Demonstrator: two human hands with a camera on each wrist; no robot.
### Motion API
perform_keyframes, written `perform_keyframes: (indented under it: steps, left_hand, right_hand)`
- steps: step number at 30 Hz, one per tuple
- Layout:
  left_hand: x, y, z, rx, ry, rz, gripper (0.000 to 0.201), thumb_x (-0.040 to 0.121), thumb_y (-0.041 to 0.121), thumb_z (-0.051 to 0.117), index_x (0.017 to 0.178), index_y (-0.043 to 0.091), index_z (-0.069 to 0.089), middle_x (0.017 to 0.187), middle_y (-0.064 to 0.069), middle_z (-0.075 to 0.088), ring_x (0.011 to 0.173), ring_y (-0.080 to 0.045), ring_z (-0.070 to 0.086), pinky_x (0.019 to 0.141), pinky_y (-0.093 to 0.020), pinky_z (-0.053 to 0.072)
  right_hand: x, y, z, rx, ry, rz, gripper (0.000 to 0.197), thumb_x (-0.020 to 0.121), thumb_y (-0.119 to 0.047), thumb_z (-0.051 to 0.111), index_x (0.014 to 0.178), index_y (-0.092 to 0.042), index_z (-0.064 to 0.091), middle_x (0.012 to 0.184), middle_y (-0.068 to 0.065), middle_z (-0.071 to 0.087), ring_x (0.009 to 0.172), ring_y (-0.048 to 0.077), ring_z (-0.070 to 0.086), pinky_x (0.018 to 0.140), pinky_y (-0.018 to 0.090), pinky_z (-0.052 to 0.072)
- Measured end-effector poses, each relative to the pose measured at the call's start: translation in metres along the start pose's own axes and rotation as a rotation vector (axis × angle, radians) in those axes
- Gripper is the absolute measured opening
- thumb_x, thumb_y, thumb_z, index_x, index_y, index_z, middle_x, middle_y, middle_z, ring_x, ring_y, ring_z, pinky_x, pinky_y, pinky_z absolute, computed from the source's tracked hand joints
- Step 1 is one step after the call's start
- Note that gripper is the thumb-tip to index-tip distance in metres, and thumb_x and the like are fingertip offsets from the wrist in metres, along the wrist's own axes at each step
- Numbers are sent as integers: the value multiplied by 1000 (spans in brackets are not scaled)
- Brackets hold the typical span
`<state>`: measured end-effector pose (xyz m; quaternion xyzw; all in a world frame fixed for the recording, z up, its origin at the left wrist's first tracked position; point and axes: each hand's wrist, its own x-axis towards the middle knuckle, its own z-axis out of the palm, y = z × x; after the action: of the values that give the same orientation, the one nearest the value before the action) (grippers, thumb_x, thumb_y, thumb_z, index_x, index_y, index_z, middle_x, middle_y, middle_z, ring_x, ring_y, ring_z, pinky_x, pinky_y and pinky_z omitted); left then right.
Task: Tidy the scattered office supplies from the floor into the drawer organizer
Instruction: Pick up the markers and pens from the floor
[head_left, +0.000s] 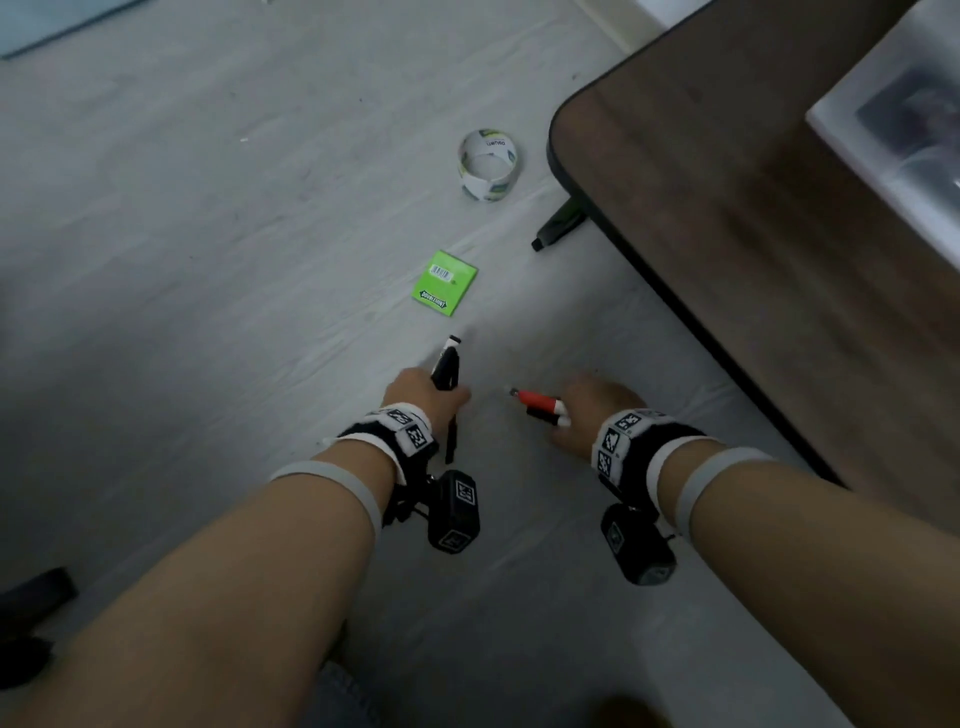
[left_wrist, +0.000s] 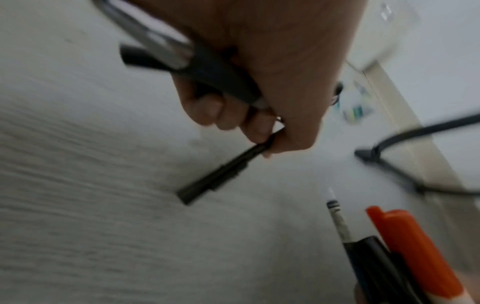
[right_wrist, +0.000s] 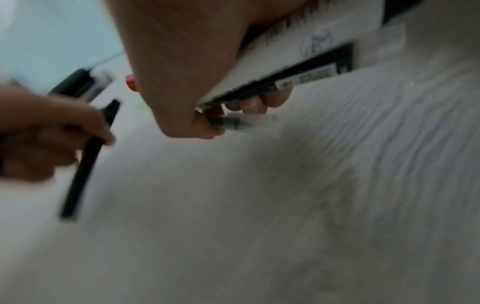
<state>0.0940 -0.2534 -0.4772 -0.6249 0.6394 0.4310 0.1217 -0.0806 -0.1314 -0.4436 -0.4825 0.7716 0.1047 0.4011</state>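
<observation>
Matt wood-grain floor (head_left: 208, 234), smooth plastic red marker (head_left: 537, 400), dark wood-grain tabletop (head_left: 727, 234)

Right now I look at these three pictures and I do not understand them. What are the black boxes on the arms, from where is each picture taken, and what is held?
There is no machine here: a person works with two bare hands. The large picture comes from a camera on the head, looking down. The black boxes under the wrists are cameras too; they give the two blurred close pictures. The left hand grips black pens. The right hand grips a red-capped marker and a dark labelled pen. On the grey floor lie a green gum pack and a tape roll, near a brown table.
</observation>
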Motion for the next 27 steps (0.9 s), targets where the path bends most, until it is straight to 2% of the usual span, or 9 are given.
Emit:
perform_keyframes:
  steps: [2,3,8,11,14,17,21,25,27]
  left_hand:
    - [-10,11,-20,-248,14,-2,29,76,33,71,63,9,61,61,-8,54,52,-25,48,51,-26,38]
    - [-17,21,-32,-339,20,0,29,72,36,70,59,11,63,57,-7,53,49,-25,46,52,-29,40]
    - [-55,87,-99,-596,35,111,39,61,57,65,52,19,65,52,-3,57,53,-25,53,58,-41,49]
    - [-81,129,-131,-673,34,206,39,77,53,63,70,15,71,67,-10,67,67,-31,66,73,-48,57]
    - [-114,175,-150,-819,-130,292,33,100,34,51,93,9,71,76,-8,74,65,-24,70,61,-34,56]
    - [-141,219,-150,-851,-221,326,34,103,32,44,105,9,69,95,-11,76,88,-25,72,75,-36,56]
    - [-169,262,-127,-742,-255,452,49,98,49,47,126,12,63,120,-11,70,115,-24,65,104,-42,47]
    - [-174,286,-89,-544,-263,551,75,75,80,46,127,29,61,121,-4,70,114,-23,65,104,-47,47]
    - [-169,297,-77,-418,-272,622,74,79,81,37,126,29,61,121,-5,70,114,-24,64,106,-44,45]
  right_hand:
    - [-5,-14,-21,241,94,39,6,83,-32,63,78,-33,65,65,-2,56,70,25,63,60,24,43]
    - [-9,-25,-33,344,135,55,17,83,-32,62,68,-25,58,65,0,56,72,27,63,61,25,43]
    - [-39,-94,-109,869,251,-92,22,85,-18,61,64,-13,61,61,4,66,59,15,67,60,28,57]
    - [-55,-107,-150,983,354,-172,32,87,-19,62,56,-18,52,53,-5,55,48,6,53,52,21,44]
    - [-84,-95,-192,1027,430,-242,23,88,-24,64,67,-17,57,60,-5,56,54,7,50,50,15,39]
    - [-108,-70,-221,1029,477,-282,14,88,-27,65,91,-14,66,75,-3,66,67,8,60,55,10,43]
    - [-132,-23,-236,1080,518,-302,36,78,-37,68,112,-23,65,97,-2,75,93,12,70,91,33,55]
    - [-148,18,-235,1057,573,-267,46,79,-27,66,123,-17,55,104,4,72,100,16,69,95,40,53]
    - [-147,32,-233,1015,603,-241,42,80,-27,64,121,-18,58,103,4,72,98,16,69,92,40,54]
